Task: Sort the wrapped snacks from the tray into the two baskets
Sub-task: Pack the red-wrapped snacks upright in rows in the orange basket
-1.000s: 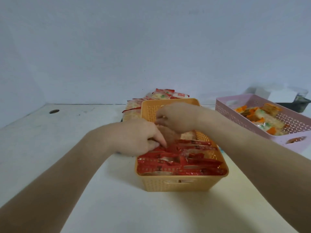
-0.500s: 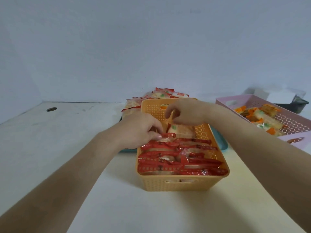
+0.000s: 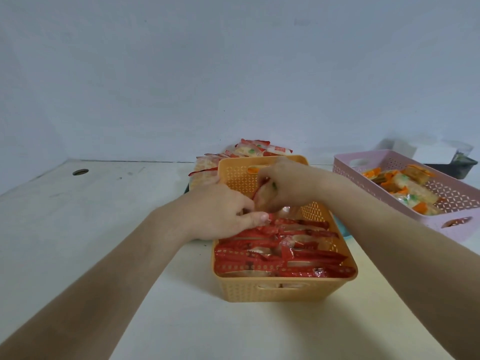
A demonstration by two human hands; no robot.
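Observation:
An orange basket stands in front of me, filled with a row of red-wrapped snacks. Over its far half, my right hand grips a red-wrapped snack held upright. My left hand rests at the basket's left rim, its thumb and fingers pinching the top edge of a red-wrapped snack in the row. A pink basket at the right holds orange-wrapped snacks. Behind the orange basket a pile of wrapped snacks lies on the mostly hidden tray.
The white table has a round cable hole at the far left. A dark container with white items stands behind the pink basket. A wall closes off the back.
My right hand has picked up a snack and now holds it upright over the basket's far half. My left hand stays at the left rim, on the row of red wrappers.

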